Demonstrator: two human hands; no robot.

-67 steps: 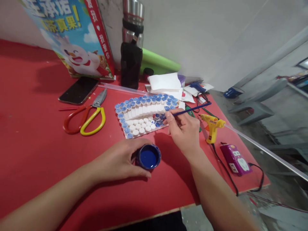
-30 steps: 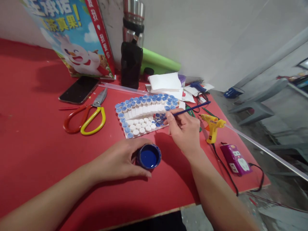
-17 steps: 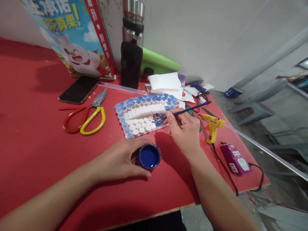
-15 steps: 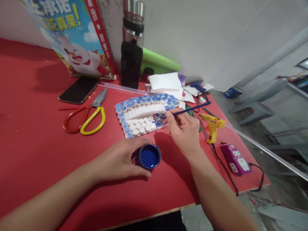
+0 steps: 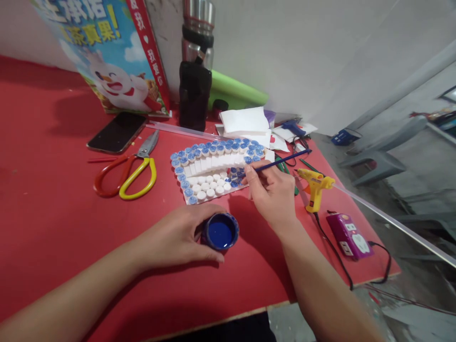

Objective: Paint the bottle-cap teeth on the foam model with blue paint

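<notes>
My left hand (image 5: 192, 235) is wrapped round the side of a small jar of blue paint (image 5: 221, 232) on the red table. A slim dark blue paintbrush (image 5: 283, 160) is pinched in my right hand (image 5: 272, 192), its handle pointing up to the right. The brush tip is close to a white board (image 5: 210, 165) covered with small round pieces; whether it touches them I cannot tell. Blue-topped pieces (image 5: 210, 148) line the back and left edges. White round pieces (image 5: 210, 186) fill the front left, and darker blue ones (image 5: 235, 176) lie beside my right fingers.
To the left are scissors (image 5: 137, 168) and a phone (image 5: 117, 132). A printed box (image 5: 117, 61), a bottle (image 5: 194, 95) and white sheets (image 5: 244, 122) stand or lie at the back. A yellow glue gun (image 5: 315, 187) and a purple power box (image 5: 351, 235) with cables occupy the right side.
Almost nothing differs. Both hands, the paint jar and the board keep their places, and the paintbrush has barely shifted.
</notes>
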